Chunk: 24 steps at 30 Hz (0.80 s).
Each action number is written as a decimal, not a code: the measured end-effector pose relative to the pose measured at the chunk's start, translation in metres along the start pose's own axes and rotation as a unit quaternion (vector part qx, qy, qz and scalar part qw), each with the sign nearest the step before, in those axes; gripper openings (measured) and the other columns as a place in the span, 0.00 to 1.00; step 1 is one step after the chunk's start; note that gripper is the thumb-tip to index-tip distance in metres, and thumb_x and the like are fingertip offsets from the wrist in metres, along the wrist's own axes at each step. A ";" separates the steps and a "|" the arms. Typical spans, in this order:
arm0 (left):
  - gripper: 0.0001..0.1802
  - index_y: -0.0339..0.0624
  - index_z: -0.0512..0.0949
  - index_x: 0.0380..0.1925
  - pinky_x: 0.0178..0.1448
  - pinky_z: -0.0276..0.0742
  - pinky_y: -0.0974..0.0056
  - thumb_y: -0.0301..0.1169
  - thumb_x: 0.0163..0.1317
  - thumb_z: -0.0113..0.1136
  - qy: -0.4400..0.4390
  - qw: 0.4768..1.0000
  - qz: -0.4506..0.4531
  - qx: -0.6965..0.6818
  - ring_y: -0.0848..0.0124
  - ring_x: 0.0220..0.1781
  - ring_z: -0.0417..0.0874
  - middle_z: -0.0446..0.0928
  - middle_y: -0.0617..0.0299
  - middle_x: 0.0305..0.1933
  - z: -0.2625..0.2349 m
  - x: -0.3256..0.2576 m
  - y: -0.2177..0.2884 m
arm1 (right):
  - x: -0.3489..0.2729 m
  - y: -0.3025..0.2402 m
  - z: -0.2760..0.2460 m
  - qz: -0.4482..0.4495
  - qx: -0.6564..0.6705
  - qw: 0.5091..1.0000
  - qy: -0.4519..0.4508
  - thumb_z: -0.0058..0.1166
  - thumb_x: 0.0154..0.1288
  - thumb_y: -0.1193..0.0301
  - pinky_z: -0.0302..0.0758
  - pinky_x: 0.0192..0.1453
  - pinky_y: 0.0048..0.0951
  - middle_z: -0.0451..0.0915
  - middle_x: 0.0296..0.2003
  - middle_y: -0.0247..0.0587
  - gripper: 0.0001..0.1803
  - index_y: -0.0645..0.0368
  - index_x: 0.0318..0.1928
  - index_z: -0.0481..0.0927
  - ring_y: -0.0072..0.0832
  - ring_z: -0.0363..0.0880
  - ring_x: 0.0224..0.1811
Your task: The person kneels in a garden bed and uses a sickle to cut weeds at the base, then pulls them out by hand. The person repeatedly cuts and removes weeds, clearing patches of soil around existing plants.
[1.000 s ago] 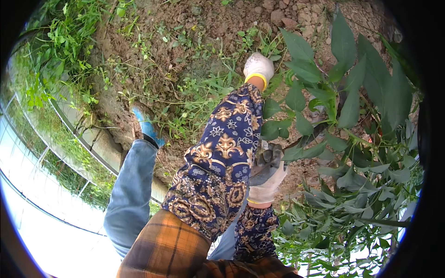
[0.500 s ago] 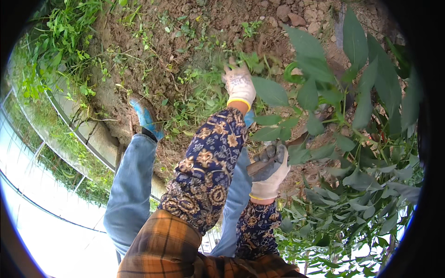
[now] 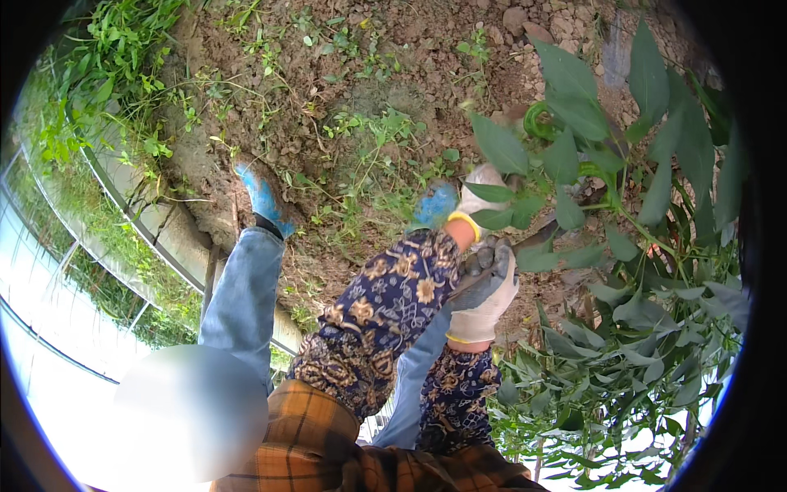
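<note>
My left hand (image 3: 482,190), in a white glove with a yellow cuff, is above my right hand, beside my right blue shoe (image 3: 434,205). Pepper-like leaves (image 3: 502,146) cover part of it, and its fingers are hidden. My right hand (image 3: 488,289), in a white glove with grey-coated fingers, is closed around a wooden-handled tool (image 3: 466,284). A dark length (image 3: 543,235) stretches up and right from that fist, partly behind leaves; what kind of tool it is I cannot make out. Low green weeds (image 3: 373,135) grow from the brown soil left of my hands.
Tall leafy plants (image 3: 648,320) with curled green pods (image 3: 537,121) crowd the right side. A concrete edge (image 3: 184,234) curves along the left, with thick grass (image 3: 123,57) beyond. My other blue shoe (image 3: 264,197) stands on the soil. Stones (image 3: 525,25) lie at the far side.
My left hand has moved right and nearer, from over the weeds to behind the leaves by my right hand. My right hand keeps its grip on the tool, almost in place.
</note>
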<state>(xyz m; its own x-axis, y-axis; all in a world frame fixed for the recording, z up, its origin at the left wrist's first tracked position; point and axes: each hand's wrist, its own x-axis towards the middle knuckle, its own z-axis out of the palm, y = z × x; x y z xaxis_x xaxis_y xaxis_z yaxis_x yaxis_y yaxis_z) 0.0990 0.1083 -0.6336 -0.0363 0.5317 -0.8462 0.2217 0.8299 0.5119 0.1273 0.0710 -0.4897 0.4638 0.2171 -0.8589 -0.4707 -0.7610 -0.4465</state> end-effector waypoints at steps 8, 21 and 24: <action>0.31 0.38 0.63 0.65 0.64 0.75 0.58 0.40 0.65 0.55 0.250 0.923 -0.291 0.041 0.50 0.64 0.72 0.60 0.43 0.70 -0.075 0.037 -0.102 | -0.005 -0.003 -0.002 0.075 0.039 0.996 -0.030 0.49 0.69 0.66 0.64 0.23 0.28 0.64 0.20 0.27 0.07 0.53 0.33 0.70 0.20 0.62 0.18; 0.22 0.38 0.78 0.38 0.27 0.61 0.67 0.49 0.63 0.57 0.252 0.958 -0.080 -0.113 0.76 0.22 0.67 0.74 0.65 0.24 -0.236 -0.075 -0.015 | 0.001 0.004 -0.009 0.058 0.004 0.997 -0.042 0.50 0.69 0.73 0.61 0.21 0.25 0.68 0.21 0.30 0.05 0.59 0.34 0.74 0.21 0.63 0.18; 0.11 0.36 0.78 0.38 0.27 0.70 0.66 0.27 0.69 0.45 0.369 0.859 0.090 0.343 0.73 0.22 0.70 0.75 0.63 0.26 -0.369 -0.159 -0.068 | -0.008 -0.003 0.000 0.076 -0.008 0.996 -0.048 0.52 0.69 0.71 0.63 0.21 0.27 0.67 0.19 0.30 0.07 0.59 0.33 0.75 0.22 0.64 0.17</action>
<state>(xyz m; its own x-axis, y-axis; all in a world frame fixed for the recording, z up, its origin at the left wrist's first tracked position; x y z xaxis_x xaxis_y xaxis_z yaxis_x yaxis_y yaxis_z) -0.2704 0.0297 -0.4798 -0.4938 0.8129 -0.3086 0.8010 0.5634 0.2025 0.1252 0.0715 -0.4809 0.3137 0.1545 -0.9369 -0.5187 -0.7986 -0.3054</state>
